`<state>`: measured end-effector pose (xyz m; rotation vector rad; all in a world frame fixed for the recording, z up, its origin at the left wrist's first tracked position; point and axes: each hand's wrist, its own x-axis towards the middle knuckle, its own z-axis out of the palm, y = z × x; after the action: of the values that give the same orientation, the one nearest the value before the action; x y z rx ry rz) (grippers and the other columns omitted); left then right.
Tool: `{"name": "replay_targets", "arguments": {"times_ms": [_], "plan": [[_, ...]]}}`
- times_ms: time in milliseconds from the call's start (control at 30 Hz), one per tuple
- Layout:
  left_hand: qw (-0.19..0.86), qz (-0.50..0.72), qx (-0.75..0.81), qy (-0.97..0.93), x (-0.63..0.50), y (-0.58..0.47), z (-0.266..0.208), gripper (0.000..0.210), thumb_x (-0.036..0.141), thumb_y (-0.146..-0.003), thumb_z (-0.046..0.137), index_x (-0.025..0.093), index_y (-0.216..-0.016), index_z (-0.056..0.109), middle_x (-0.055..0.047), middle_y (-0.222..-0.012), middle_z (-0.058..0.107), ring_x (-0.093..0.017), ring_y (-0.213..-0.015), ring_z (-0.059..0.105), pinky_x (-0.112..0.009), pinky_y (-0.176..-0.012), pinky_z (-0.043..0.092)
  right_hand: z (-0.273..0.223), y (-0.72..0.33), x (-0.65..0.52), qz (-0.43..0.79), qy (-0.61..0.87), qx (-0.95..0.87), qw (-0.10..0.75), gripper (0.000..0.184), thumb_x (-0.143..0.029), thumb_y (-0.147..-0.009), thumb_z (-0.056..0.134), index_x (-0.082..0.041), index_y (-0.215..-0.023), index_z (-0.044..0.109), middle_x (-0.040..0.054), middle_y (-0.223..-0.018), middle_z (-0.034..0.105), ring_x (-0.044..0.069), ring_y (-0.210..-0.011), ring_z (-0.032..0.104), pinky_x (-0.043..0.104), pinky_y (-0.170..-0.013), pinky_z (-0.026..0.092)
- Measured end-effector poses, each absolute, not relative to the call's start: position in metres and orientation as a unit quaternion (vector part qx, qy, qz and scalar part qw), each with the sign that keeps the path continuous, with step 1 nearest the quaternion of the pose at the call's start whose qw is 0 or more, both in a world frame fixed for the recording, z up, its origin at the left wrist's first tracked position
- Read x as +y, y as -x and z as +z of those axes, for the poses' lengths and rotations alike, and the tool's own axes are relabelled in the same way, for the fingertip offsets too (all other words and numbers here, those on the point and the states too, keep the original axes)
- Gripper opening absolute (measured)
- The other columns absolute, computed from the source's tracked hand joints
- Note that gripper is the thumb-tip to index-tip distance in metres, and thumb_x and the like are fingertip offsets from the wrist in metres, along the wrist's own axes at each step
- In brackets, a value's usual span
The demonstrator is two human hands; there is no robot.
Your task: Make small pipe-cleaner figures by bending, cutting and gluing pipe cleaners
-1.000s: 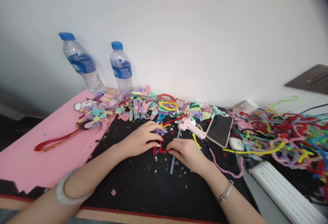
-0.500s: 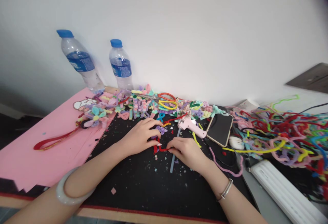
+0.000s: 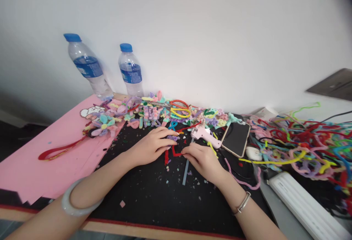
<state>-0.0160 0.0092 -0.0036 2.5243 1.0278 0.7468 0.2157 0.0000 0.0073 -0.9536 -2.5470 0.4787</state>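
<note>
A bent red pipe cleaner [image 3: 176,154] runs between my two hands, just above the black mat. My left hand [image 3: 150,145] has its thumb and a finger closed at the upper end of this pipe cleaner, its other fingers stretched over a small purple pipe-cleaner piece [image 3: 173,137]. The right end is pinched in the fingertips of my right hand [image 3: 202,159]. Beside the left thumb hangs or lies another red piece [image 3: 166,157]; I cannot tell whether it joins the first. A pink glue gun [image 3: 205,136] lies behind my right hand, its grey glue stick [image 3: 186,173] passing near the fingers.
Scissors [image 3: 180,109] rest on heaped pastel pipe-cleaner pieces [image 3: 150,115] along the wall. At the right are a phone [image 3: 235,139], a white earbud case [image 3: 253,153], a white power strip [image 3: 305,205] and tangled pipe cleaners [image 3: 305,141]. Two bottles [image 3: 87,66] stand behind pink paper [image 3: 63,133].
Both hands have moved slightly up and away, the left also a little to the right. The red pipe cleaner between them now shows a sharper bend.
</note>
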Motion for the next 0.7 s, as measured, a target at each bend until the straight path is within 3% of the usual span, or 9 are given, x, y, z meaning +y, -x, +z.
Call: {"name": "replay_targets", "arguments": {"times_ms": [200, 333, 433, 700], "plan": [[0.141, 0.271, 0.353, -0.884, 0.008, 0.017, 0.000, 0.014, 0.020, -0.085, 0.051, 0.022, -0.088, 0.065, -0.005, -0.117, 0.056, -0.021, -0.111, 0.044, -0.039, -0.100, 0.033, 0.015, -0.215, -0.003, 0.164, 0.338, -0.905, 0.201, 0.019, -0.026, -0.090, 0.042, -0.020, -0.100, 0.057, 0.0043, -0.082, 0.057, 0.014, -0.071, 0.054, 0.024, -0.063, 0.042], [0.132, 0.260, 0.332, -0.897, 0.004, 0.013, 0.001, 0.014, 0.023, -0.087, 0.050, 0.020, -0.088, 0.064, -0.004, -0.103, 0.062, -0.020, -0.106, 0.047, -0.036, -0.095, 0.036, 0.017, -0.208, -0.009, 0.157, 0.340, -0.908, 0.188, 0.027, -0.034, -0.085, 0.050, -0.019, -0.107, 0.054, 0.0066, -0.090, 0.055, 0.017, -0.078, 0.053, 0.028, -0.068, 0.044], [0.129, 0.255, 0.310, -0.907, 0.001, 0.009, 0.001, 0.014, 0.022, -0.087, 0.050, 0.020, -0.090, 0.063, -0.003, -0.097, 0.064, -0.019, -0.103, 0.048, -0.034, -0.092, 0.037, 0.015, -0.203, -0.012, 0.139, 0.343, -0.913, 0.173, 0.020, -0.029, -0.090, 0.043, -0.019, -0.098, 0.057, 0.0058, -0.087, 0.053, 0.015, -0.075, 0.053, 0.025, -0.066, 0.043], [0.141, 0.261, 0.327, -0.897, -0.004, 0.003, 0.001, 0.013, 0.020, -0.086, 0.051, 0.017, -0.078, 0.061, -0.005, -0.097, 0.063, -0.019, -0.099, 0.049, -0.035, -0.089, 0.037, 0.009, -0.201, -0.012, 0.108, 0.345, -0.916, 0.174, 0.023, -0.022, -0.092, 0.035, -0.017, -0.082, 0.055, 0.0043, -0.080, 0.051, 0.013, -0.069, 0.049, 0.023, -0.058, 0.038]]}}
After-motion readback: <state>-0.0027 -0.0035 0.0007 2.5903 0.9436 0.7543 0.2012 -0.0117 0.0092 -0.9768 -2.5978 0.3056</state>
